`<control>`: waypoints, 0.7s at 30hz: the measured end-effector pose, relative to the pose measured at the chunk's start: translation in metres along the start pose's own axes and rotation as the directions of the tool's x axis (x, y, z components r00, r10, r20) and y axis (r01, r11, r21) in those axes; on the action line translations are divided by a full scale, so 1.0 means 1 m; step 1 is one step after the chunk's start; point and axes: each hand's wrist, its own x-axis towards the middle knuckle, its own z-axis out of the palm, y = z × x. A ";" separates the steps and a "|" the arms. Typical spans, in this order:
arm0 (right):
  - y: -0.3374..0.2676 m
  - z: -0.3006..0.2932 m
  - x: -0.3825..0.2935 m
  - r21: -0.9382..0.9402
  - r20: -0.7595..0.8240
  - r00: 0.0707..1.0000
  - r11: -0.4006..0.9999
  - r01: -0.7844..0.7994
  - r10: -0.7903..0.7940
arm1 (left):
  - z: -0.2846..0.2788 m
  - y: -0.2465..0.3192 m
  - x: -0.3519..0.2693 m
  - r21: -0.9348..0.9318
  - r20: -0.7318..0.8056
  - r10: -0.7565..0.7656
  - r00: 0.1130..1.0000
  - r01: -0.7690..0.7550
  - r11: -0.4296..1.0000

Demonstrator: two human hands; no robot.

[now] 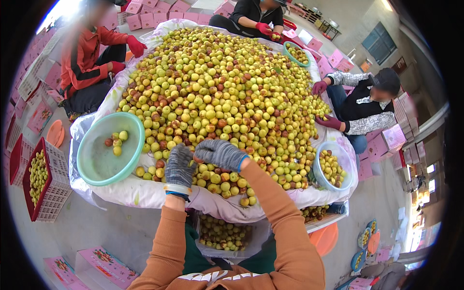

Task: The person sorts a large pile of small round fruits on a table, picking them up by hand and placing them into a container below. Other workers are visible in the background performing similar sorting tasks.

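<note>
A large heap of green-yellow and reddish-brown jujubes [217,108] covers the cloth-lined table before me. Both my hands wear grey knitted gloves and are close together over the near side of the heap. My left hand [178,166] has its fingers curled; whether anything is in them is hidden. My right hand [220,155] reaches in from the right, its fingertips around a reddish jujube [197,158] that shows only partly. Left of my hands, a pale green plastic basin [96,159] holds several jujubes. At the right corner, a pale blue basin [348,172] is fuller.
Co-workers in gloves sit at the left [87,61], far side [253,18] and right [366,98]. Below the table edge, a bin [217,251] holds jujubes between my knees. A red-rimmed crate [54,195] stands left on the floor. Pink cartons [105,266] lie around.
</note>
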 end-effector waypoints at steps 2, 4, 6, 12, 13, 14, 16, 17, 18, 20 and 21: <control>0.011 -0.026 0.008 0.214 -0.018 0.994 0.971 0.109 -0.108 | 0.007 -0.005 0.000 -0.172 0.052 -0.210 0.976 0.216 0.961; 0.023 -0.057 0.022 0.157 -0.142 0.978 0.979 -0.131 0.154 | 0.010 -0.006 -0.002 -0.322 0.105 -0.321 0.941 0.338 0.884; 0.036 -0.088 0.033 -0.142 -0.328 0.890 0.915 -0.378 0.317 | 0.010 -0.004 -0.002 -0.336 0.230 -0.265 0.936 0.332 0.881; 0.052 -0.080 0.078 -0.340 -0.338 0.839 0.775 -0.532 0.428 | 0.014 -0.003 0.001 -0.275 0.211 -0.217 0.953 0.271 0.922; 0.053 -0.073 0.081 -0.397 -0.352 0.831 0.735 -0.549 0.431 | 0.016 -0.001 0.002 -0.272 0.187 -0.228 0.956 0.274 0.923; 0.055 -0.067 0.081 -0.433 -0.368 0.846 0.733 -0.524 0.387 | 0.019 -0.001 0.001 -0.245 0.142 -0.219 0.965 0.248 0.937; 0.056 -0.054 0.075 -0.461 -0.291 0.899 0.775 -0.432 0.328 | 0.023 0.000 0.000 -0.237 0.127 -0.207 0.970 0.232 0.944; 0.056 -0.042 0.068 -0.471 -0.268 0.910 0.782 -0.409 0.316 | 0.025 0.000 -0.001 -0.231 0.120 -0.200 0.972 0.223 0.947; 0.055 -0.033 0.061 -0.460 -0.239 0.920 0.798 -0.390 0.312 | 0.026 0.000 -0.002 -0.256 0.112 -0.203 0.973 0.226 0.940; 0.049 -0.017 0.055 -0.482 -0.185 0.931 0.796 -0.366 0.316 | 0.026 -0.001 -0.002 -0.209 0.097 -0.206 0.974 0.222 0.952; 0.048 -0.011 0.051 -0.443 -0.170 0.939 0.828 -0.344 0.299 | 0.024 0.000 -0.003 -0.235 0.120 -0.213 0.970 0.236 0.943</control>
